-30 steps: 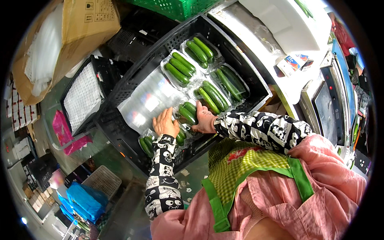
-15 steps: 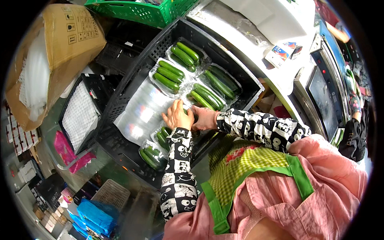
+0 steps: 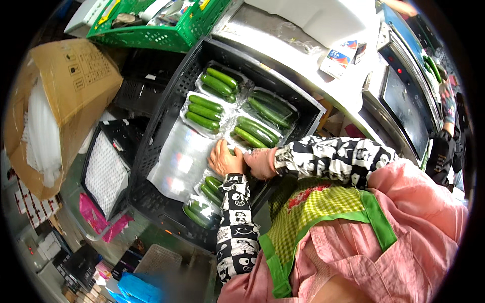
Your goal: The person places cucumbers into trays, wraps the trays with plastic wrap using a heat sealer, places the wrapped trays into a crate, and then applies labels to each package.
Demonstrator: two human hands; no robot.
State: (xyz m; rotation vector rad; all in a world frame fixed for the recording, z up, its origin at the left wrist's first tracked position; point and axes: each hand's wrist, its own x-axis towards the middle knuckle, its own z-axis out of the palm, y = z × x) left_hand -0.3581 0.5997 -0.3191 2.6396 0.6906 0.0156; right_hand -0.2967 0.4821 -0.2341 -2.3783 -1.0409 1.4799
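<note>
A black crate (image 3: 135,194) in front of me holds several clear-wrapped packs of green cucumbers. My left hand (image 3: 226,158) and my right hand (image 3: 260,163) meet at the near side of the crate. Their curled fingers close on a wrapped cucumber pack (image 3: 232,151); just a sliver of green and film shows between them, the rest being hidden. Right beyond the hands lies another pack (image 3: 256,132), and a three-cucumber pack (image 3: 203,112) sits farther left. Two packs (image 3: 200,212) lie near my left forearm. A shiny clear plastic sheet (image 3: 178,160) covers the crate's left middle.
A green crate (image 3: 146,36) stands beyond the black one. At left are an open cardboard box (image 3: 76,81) with white foam sleeves and a black crate with a white lining (image 3: 107,171). A white table (image 3: 303,63) bears small boxes; a wrapping machine (image 3: 404,108) stands right, near another person's arm.
The whole view has shifted, so the crate appears lower and turned a little. Both hands stay together on the pack, with the fingers drawn slightly closer and less green showing between them.
</note>
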